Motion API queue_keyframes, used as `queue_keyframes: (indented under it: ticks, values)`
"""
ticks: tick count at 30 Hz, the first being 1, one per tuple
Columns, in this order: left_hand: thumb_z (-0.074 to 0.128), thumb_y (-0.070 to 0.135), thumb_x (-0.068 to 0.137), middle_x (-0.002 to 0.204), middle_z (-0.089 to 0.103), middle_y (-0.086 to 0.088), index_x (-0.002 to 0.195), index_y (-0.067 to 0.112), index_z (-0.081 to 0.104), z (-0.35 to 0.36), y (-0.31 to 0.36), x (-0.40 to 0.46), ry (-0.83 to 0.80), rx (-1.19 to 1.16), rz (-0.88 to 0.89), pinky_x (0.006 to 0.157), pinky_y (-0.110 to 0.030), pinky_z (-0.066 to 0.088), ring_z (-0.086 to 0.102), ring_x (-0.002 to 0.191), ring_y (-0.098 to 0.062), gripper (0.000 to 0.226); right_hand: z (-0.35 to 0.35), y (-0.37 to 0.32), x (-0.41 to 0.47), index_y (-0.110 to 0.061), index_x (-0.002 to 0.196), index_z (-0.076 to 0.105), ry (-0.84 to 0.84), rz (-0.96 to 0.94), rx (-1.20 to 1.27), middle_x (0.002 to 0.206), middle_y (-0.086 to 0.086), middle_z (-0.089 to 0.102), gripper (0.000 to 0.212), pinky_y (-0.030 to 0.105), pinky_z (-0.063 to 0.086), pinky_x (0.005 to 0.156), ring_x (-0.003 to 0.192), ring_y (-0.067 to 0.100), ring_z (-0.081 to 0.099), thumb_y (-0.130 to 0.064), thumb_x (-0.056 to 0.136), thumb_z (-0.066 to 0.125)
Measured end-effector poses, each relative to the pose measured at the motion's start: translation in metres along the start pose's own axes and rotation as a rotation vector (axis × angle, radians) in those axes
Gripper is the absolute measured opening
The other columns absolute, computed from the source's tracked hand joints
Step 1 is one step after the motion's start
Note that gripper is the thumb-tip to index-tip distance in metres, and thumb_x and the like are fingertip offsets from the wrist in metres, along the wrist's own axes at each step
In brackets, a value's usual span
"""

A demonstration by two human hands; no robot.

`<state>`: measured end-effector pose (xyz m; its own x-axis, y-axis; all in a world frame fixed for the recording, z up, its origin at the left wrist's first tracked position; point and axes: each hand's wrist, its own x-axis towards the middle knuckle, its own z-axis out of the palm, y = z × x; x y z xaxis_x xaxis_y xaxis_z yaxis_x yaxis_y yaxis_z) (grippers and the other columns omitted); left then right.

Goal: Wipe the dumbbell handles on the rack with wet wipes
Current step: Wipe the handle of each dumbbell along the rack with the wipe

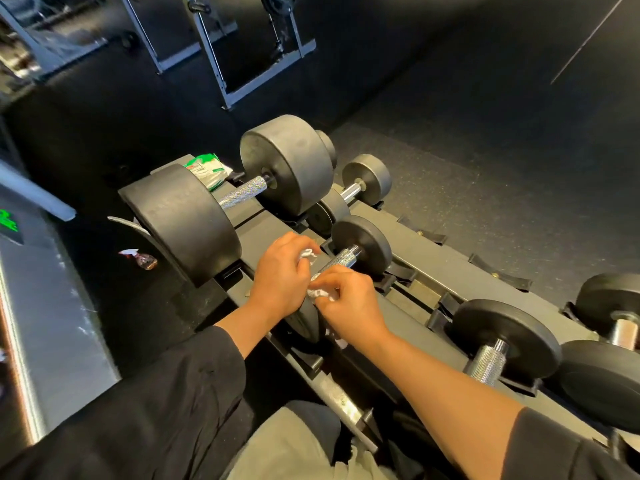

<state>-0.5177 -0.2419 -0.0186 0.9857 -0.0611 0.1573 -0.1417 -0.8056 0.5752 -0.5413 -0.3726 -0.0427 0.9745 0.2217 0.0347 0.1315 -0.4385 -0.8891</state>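
Note:
A small black dumbbell (362,245) lies on the rack (408,233), its knurled silver handle (341,258) partly covered by my hands. My left hand (280,275) grips a crumpled white wet wipe (308,253) at the handle's near side. My right hand (348,303) pinches another bunch of white wipe (322,293) against the handle's lower end. The dumbbell's near weight is mostly hidden under my hands. A green and white wet wipe pack (207,171) rests behind the large dumbbell (228,192) at the rack's far end.
More dumbbells sit on the rack: one with a knurled handle (490,360) at the right, another (623,327) at the far right edge, smaller ones (360,183) behind. A spray bottle (140,259) lies on the black floor at the left. A grey machine frame (214,64) stands beyond.

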Motion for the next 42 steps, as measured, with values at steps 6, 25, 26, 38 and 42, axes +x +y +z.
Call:
queue_keyframes:
  ticks: [6, 25, 26, 38, 42]
  values:
    - [0.063, 0.030, 0.076, 0.083, 0.050, 0.002, 0.080, 0.015, 0.053, 0.000, -0.003, 0.001, 0.005, -0.009, 0.046, 0.065, -0.025, 0.041, 0.049, 0.076, -0.015, 0.018, -0.014, 0.015, 0.014, -0.012, 0.112, 0.068, 0.371, 0.099, -0.053, 0.115, 0.000, 0.062, 0.027, 0.010, 0.038, 0.094, 0.107, 0.009, 0.050, -0.009, 0.086, 0.062]
    - [0.040, 0.002, 0.096, 0.133, 0.053, -0.004, 0.130, 0.021, 0.054, 0.004, -0.072, 0.046, -0.261, -0.455, -0.024, 0.100, -0.026, 0.036, 0.045, 0.126, -0.020, 0.041, 0.009, -0.023, -0.005, -0.025, 0.093, 0.075, 0.026, 0.322, 0.106, 0.108, -0.014, 0.068, 0.030, 0.022, 0.046, 0.096, 0.108, 0.000, 0.056, 0.001, 0.084, 0.063]
    - [0.041, 0.001, 0.096, 0.132, 0.054, -0.005, 0.129, 0.019, 0.056, 0.008, -0.079, 0.048, -0.260, -0.450, -0.037, 0.098, -0.025, 0.036, 0.047, 0.125, -0.021, 0.041, 0.008, -0.026, -0.004, -0.020, 0.093, 0.076, 0.012, 0.346, 0.136, 0.108, -0.011, 0.069, 0.029, 0.024, 0.047, 0.098, 0.107, 0.001, 0.058, 0.004, 0.084, 0.062]
    - [0.072, 0.012, 0.080, 0.108, 0.066, -0.013, 0.115, 0.002, 0.065, 0.042, -0.114, 0.051, -0.081, -0.098, 0.379, 0.071, -0.039, 0.052, 0.056, 0.097, -0.029, 0.036, 0.005, -0.038, 0.061, -0.014, 0.117, 0.067, -0.028, 0.399, -0.563, 0.128, -0.001, 0.059, 0.029, 0.019, 0.030, 0.099, 0.123, 0.011, 0.038, -0.005, 0.092, 0.054]
    - [0.072, 0.007, 0.079, 0.107, 0.067, -0.014, 0.112, 0.002, 0.066, 0.041, -0.115, 0.050, -0.067, -0.129, 0.367, 0.071, -0.036, 0.051, 0.058, 0.096, -0.030, 0.035, 0.005, -0.046, 0.051, -0.017, 0.116, 0.067, -0.074, 0.423, -0.524, 0.127, -0.003, 0.060, 0.029, 0.024, 0.033, 0.104, 0.123, 0.007, 0.040, -0.006, 0.092, 0.054]
